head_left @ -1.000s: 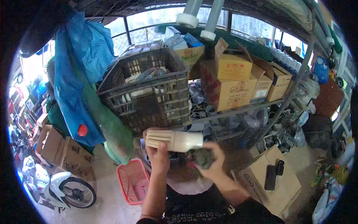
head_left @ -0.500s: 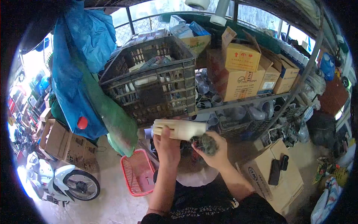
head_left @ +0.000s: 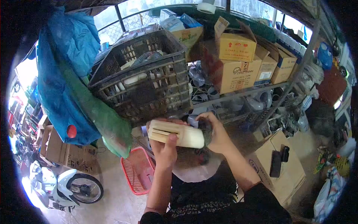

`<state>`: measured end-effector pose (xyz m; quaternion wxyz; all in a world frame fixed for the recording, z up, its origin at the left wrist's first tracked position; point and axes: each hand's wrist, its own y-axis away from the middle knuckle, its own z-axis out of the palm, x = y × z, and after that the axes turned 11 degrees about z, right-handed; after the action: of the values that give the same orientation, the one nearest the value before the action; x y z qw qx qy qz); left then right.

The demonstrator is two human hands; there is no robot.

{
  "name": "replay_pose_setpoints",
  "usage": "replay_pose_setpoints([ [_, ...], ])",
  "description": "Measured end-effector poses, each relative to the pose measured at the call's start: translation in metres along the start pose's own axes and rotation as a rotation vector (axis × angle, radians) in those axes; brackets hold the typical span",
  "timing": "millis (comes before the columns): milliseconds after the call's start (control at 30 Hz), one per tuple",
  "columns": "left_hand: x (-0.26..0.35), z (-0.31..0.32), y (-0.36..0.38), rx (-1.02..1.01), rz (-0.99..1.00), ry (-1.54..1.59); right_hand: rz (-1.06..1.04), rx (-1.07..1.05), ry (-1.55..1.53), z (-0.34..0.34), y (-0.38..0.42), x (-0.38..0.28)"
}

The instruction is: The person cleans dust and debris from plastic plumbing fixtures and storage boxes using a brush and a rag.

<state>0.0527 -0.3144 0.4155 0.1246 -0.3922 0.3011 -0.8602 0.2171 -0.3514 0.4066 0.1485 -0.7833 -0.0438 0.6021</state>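
Observation:
Between my hands is a cream-white plastic piece (head_left: 182, 135), lying sideways, slotted lengthwise at its left end and smooth and rounded at its right. My left hand (head_left: 164, 149) grips the slotted end from below, thumb across the front and fingers behind. My right hand (head_left: 219, 138) curls around a dark, fuzzy scouring pad (head_left: 206, 126) close by the smooth end. Part of the pad is hidden behind that end and my fingers.
A black plastic crate (head_left: 141, 86) full of pale items stands ahead on a rack beside cardboard boxes (head_left: 238, 72). A red basket (head_left: 136, 175) sits on the floor at left. At right, a phone (head_left: 275, 164) rests on a flat carton. A white motorbike (head_left: 67, 186) is far left.
The plastic piece has tipped, its smooth end now lower and nearer me. My right hand has risen with the pad, up beside that end. The view has shifted slightly.

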Motion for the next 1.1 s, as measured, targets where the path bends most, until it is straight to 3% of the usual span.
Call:
replay_pose_setpoints([
  [100, -0.006, -0.001, 0.004, 0.019, 0.04, -0.074, 0.209, 0.292, 0.152, 0.012, 0.012, -0.017],
  [133, -0.005, -0.001, 0.004, 0.09, -0.009, -0.034, 0.191, 0.312, 0.134, 0.017, 0.015, -0.014],
  [233, -0.005, -0.004, 0.001, 0.277, -0.121, 0.073, -0.107, 0.195, 0.002, 0.017, 0.015, -0.007],
  [333, -0.005, -0.008, -0.009, 0.423, -0.142, 0.095, -0.153, -0.06, -0.246, 0.008, 0.02, -0.001],
  [400, -0.007, -0.009, -0.007, 0.391, -0.127, 0.084, -0.183, -0.082, -0.388, 0.011, 0.021, 0.002],
  [533, -0.014, -0.009, 0.0, 0.32, -0.117, 0.109, -0.024, -0.109, -0.466, 0.005, 0.02, 0.026],
  [633, -0.023, -0.005, 0.011, 0.3, -0.135, 0.074, 0.074, -0.102, -0.125, -0.006, 0.018, 0.025],
  [667, -0.022, -0.002, 0.015, 0.323, -0.137, 0.126, 0.068, -0.121, -0.369, 0.001, 0.016, 0.023],
  [733, -0.019, 0.003, 0.023, 0.369, -0.145, 0.229, 0.067, -0.14, -0.248, 0.0, 0.016, 0.014],
  [800, -0.024, -0.002, 0.022, 0.223, -0.012, 0.005, 0.079, -0.192, -0.109, 0.002, 0.019, -0.006],
  [833, -0.023, -0.004, 0.022, 0.15, 0.051, -0.113, 0.044, -0.126, 0.015, 0.003, 0.018, -0.003],
  [900, -0.024, 0.006, 0.023, 0.219, 0.032, -0.106, -0.032, 0.011, 0.26, 0.007, 0.016, 0.006],
  [1033, -0.032, 0.01, 0.02, 0.388, -0.076, -0.02, -0.121, 0.262, 0.238, 0.018, 0.02, 0.027],
  [1100, -0.029, -0.004, 0.017, 0.229, -0.146, -0.052, -0.042, 0.2, 0.14, 0.016, 0.017, 0.035],
])
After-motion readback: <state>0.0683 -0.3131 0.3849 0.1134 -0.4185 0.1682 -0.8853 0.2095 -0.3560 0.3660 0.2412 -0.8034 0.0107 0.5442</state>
